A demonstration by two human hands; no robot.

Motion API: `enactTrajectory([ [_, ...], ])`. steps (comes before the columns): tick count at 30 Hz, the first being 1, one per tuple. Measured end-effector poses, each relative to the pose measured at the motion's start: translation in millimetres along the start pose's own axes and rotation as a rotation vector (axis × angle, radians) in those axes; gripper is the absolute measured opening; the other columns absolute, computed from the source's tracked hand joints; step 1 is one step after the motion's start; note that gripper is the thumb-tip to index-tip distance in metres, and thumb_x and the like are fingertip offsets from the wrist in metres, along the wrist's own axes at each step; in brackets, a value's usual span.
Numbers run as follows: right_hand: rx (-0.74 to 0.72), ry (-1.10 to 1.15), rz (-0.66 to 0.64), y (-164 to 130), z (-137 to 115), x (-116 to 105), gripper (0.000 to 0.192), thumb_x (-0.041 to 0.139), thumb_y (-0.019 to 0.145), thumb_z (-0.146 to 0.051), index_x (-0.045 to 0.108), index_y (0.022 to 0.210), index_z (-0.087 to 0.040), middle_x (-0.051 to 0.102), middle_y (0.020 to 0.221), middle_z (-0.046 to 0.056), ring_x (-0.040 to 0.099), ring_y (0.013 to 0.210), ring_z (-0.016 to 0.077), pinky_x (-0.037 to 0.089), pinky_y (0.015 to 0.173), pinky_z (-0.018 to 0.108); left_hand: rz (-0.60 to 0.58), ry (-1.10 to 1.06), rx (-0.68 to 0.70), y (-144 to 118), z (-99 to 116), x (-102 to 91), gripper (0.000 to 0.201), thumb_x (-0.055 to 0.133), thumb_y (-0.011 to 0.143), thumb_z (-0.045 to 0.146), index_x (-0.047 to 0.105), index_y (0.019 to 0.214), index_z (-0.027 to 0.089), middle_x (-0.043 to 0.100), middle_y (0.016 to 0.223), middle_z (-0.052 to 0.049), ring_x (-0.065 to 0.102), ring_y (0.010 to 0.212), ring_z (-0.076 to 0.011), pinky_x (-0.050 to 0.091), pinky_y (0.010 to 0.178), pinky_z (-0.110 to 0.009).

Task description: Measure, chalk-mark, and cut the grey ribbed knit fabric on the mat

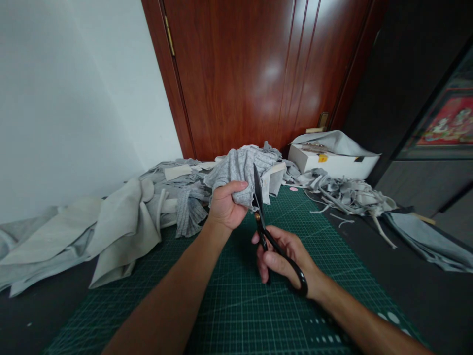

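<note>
My left hand (pixel 229 204) is closed on a bunched piece of grey knit fabric (pixel 240 170), thumb on top. In my right hand (pixel 286 254) are large black-handled scissors (pixel 260 217), their blades pointing up and away from me. The blades are slightly parted at the right edge of the fabric, and a bit of cloth lies by the pivot. Both hands are above the green cutting mat (pixel 240 305). Part of the held fabric overlaps the pile behind, so where it ends is hidden.
Grey and off-white fabric pieces (pixel 121 212) lie heaped along the left and back. At the back right stands a white box (pixel 332 165) with cloth over it. Tangled fabric strips (pixel 351 195) and folded grey cloth (pixel 428 241) lie to the right. A wooden door (pixel 240 74) rises behind.
</note>
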State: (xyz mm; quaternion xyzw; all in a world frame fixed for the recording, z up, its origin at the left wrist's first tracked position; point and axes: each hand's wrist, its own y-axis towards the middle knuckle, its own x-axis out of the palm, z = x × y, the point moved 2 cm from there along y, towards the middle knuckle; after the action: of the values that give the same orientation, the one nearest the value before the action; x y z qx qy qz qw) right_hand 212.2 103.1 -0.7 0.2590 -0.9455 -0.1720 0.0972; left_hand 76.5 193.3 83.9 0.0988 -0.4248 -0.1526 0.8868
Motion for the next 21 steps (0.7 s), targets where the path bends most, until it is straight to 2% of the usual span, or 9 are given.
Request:
enactTrajectory([
  [3, -0.012, -0.017, 0.016, 0.2, -1.7, -1.0, 0.043, 0.076, 0.094, -0.055, 0.062, 0.112, -0.018, 0.067, 0.067, -0.002, 0.062, 0.054, 0.013, 0.049, 0.056, 0.025, -0.013, 0.011, 0.01, -1.9, -4.6, 2.3, 0.061, 0.073, 0.059, 0.002, 0.074, 0.118, 0.017, 0.082, 0.089, -0.005, 0.08, 0.086, -0.03, 0.065, 0.076, -0.037],
  [7, -0.022, -0.03, 0.032, 0.9, -2.2, -1.2, 0.043, 0.074, 0.096, -0.056, 0.061, 0.114, -0.019, 0.067, 0.066, -0.003, 0.062, 0.054, 0.0132, 0.049, 0.056, 0.025, -0.017, 0.026, 0.012, -2.9, -6.1, 4.1, 0.062, 0.074, 0.059, 0.002, 0.074, 0.119, 0.017, 0.083, 0.099, -0.008, 0.08, 0.099, -0.0337, 0.064, 0.089, -0.044],
  [13, -0.016, -0.032, 0.038, 0.9, -2.5, -0.3, 0.044, 0.073, 0.097, -0.058, 0.06, 0.114, -0.019, 0.065, 0.065, -0.003, 0.062, 0.053, 0.0131, 0.048, 0.056, 0.025, -0.046, 0.038, 0.028, -1.8, -1.7, 5.2, 0.066, 0.073, 0.06, 0.002, 0.073, 0.124, 0.017, 0.083, 0.109, -0.008, 0.078, 0.11, -0.036, 0.061, 0.101, -0.05],
  [21, -0.029, -0.032, 0.065, 2.1, -2.6, -1.3, 0.042, 0.072, 0.097, -0.057, 0.06, 0.111, -0.019, 0.066, 0.064, -0.003, 0.062, 0.052, 0.0134, 0.049, 0.054, 0.025, -0.055, 0.064, 0.035, -2.0, -3.8, 4.1, 0.068, 0.075, 0.058, 0.003, 0.073, 0.125, 0.018, 0.082, 0.112, -0.009, 0.075, 0.116, -0.0371, 0.057, 0.106, -0.052],
])
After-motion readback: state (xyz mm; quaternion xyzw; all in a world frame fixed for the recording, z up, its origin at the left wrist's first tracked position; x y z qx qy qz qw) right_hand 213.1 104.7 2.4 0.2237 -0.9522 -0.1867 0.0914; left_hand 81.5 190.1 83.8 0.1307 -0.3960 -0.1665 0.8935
